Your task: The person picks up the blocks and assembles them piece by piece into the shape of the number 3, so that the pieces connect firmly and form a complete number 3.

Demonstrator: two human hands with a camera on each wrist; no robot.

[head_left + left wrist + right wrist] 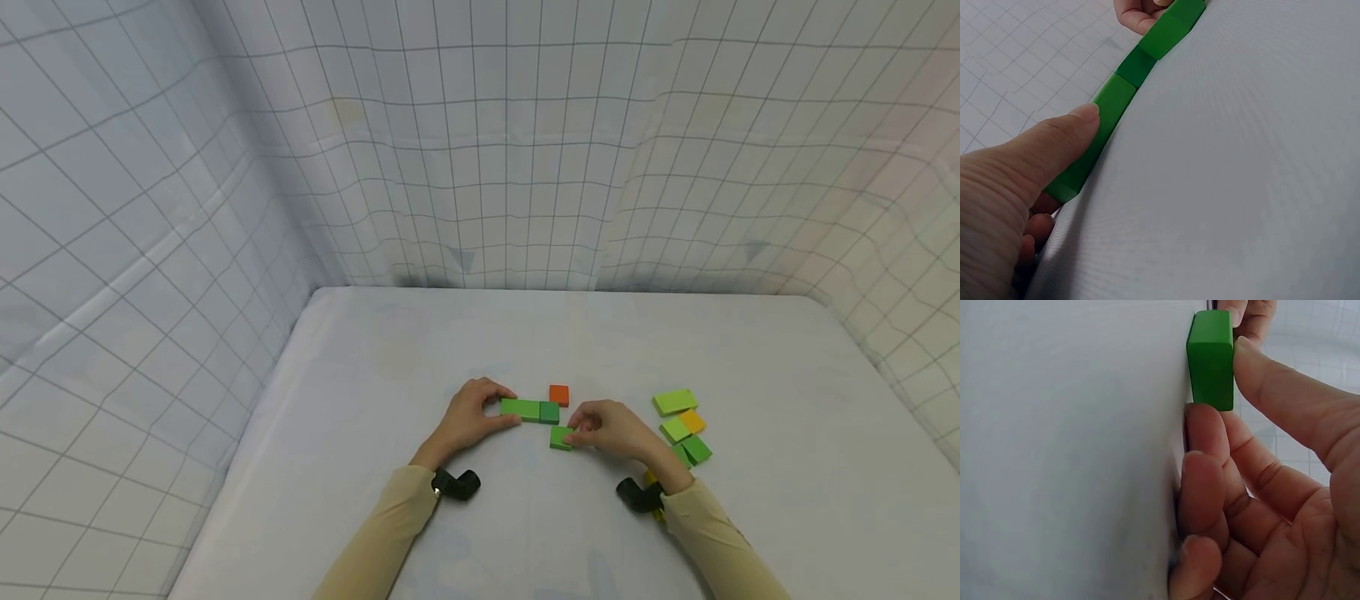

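In the head view my left hand (467, 419) pinches the left end of a long light-green block (519, 409) between thumb and fingers. A small dark-green block (550, 412) lies flush against that block's right end. My right hand (613, 429) holds a small green block (561, 438) by its right side, just in front of the dark-green one. The right wrist view shows thumb and fingertips on this green block (1212, 365), low at the table surface. An orange-red block (558, 395) lies just behind the dark-green piece.
To the right on the white table (405, 350) lies a loose group: a lime rectangular block (674, 402), an orange-yellow block (692, 422), a lime block (674, 430) and green pieces (697, 450). Yellow pieces sit partly hidden under my right wrist. Gridded white curtains (480, 150) surround the table.
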